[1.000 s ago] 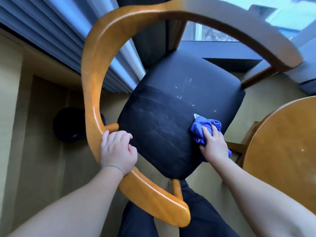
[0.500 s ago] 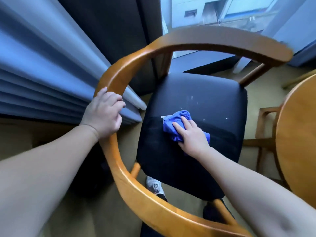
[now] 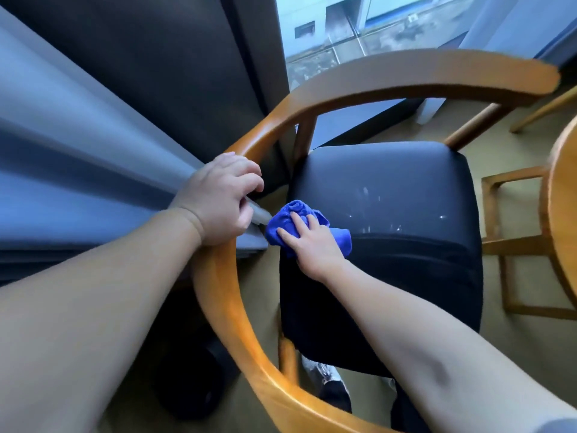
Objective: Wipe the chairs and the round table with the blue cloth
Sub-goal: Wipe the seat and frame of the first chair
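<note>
A wooden chair with a curved orange-brown back rail (image 3: 228, 307) and a black padded seat (image 3: 406, 245) fills the view. My left hand (image 3: 221, 198) grips the rail on its left side. My right hand (image 3: 309, 242) presses a crumpled blue cloth (image 3: 281, 220) flat against the seat's left edge. White specks and smears show on the seat to the right of the cloth. The round wooden table (image 3: 565, 214) shows only as a rim at the right edge.
Blue-grey curtains (image 3: 78, 151) hang close on the left and a window (image 3: 359, 29) lies beyond the chair. The frame of a second chair (image 3: 505, 245) stands under the table. A dark round object (image 3: 193, 379) sits on the floor; my shoe (image 3: 327, 382) shows below the seat.
My right hand has slid the blue cloth from the seat's right side across to its left edge. The view has tilted upward; my left hand stays on the rail.
</note>
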